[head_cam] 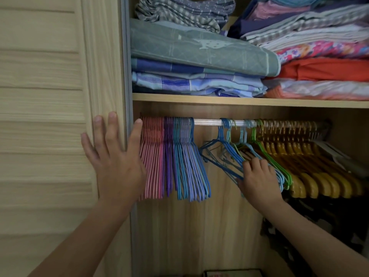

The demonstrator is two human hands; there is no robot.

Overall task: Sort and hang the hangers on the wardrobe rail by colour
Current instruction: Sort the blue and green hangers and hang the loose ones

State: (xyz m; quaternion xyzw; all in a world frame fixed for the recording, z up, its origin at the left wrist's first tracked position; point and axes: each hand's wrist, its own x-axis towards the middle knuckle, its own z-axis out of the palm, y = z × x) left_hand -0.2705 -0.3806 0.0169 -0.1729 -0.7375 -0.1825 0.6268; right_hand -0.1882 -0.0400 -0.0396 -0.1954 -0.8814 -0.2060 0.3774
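Several loose blue wire hangers [221, 156] hang mid-rail, unsorted; we judge we're mid-sort. Right hand [257, 176] has fingers [254, 163] curled round their lower bars. Left hand [115, 156], fingers spread, rests on the pale wooden door frame [105, 76] beside the packed pink, purple and blue hangers [173, 156]. Next: slide the blues left along the silver metal rail [207, 122] to join that pack.

Right hand [257, 176] grips blue hangers [223, 154]; left hand [115, 160] flat on door [50, 96]

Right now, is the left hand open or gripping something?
Open: the left hand lies flat, fingers spread, against the wardrobe door.
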